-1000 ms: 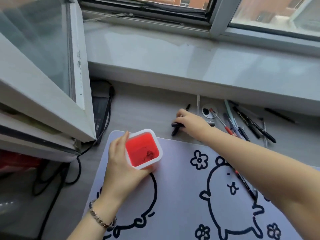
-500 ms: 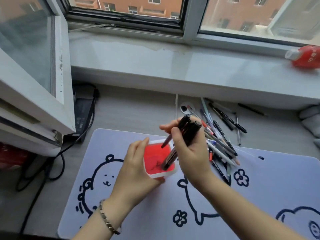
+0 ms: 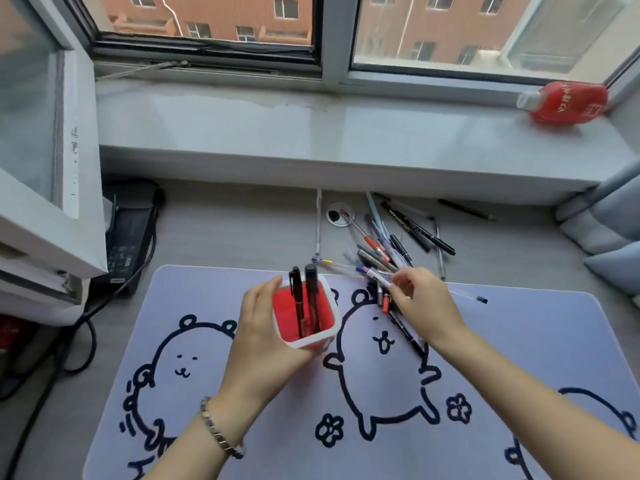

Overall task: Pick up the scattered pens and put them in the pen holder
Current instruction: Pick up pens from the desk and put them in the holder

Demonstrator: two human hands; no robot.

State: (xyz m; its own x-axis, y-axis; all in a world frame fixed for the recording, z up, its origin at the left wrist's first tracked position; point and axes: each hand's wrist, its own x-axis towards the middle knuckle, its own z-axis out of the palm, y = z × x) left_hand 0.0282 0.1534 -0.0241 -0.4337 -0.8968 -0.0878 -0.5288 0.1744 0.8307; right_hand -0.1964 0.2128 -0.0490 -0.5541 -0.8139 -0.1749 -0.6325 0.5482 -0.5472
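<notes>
A red pen holder (image 3: 289,315) with a white rim stands on the lilac desk mat (image 3: 519,341). My left hand (image 3: 258,337) wraps around its left side. Two black pens (image 3: 304,299) stand upright inside it. My right hand (image 3: 420,306) reaches into a pile of scattered pens (image 3: 384,251) just right of the holder, and its fingertips pinch a white pen with a blue cap (image 3: 375,273). More black pens (image 3: 417,228) lie farther back on the desk, and one black pen (image 3: 407,336) lies partly under my right wrist.
A grey window sill (image 3: 311,140) runs along the back with a red bottle (image 3: 564,102) lying on it at the right. An open window sash (image 3: 45,168) juts in at the left above a black power brick (image 3: 128,237) and cables. Grey cushions (image 3: 609,237) sit at the right.
My right hand let go of the two black pens, which now stand in the holder. It then moved right to the pile and closed its fingertips on a blue-capped pen. The view shifted left.
</notes>
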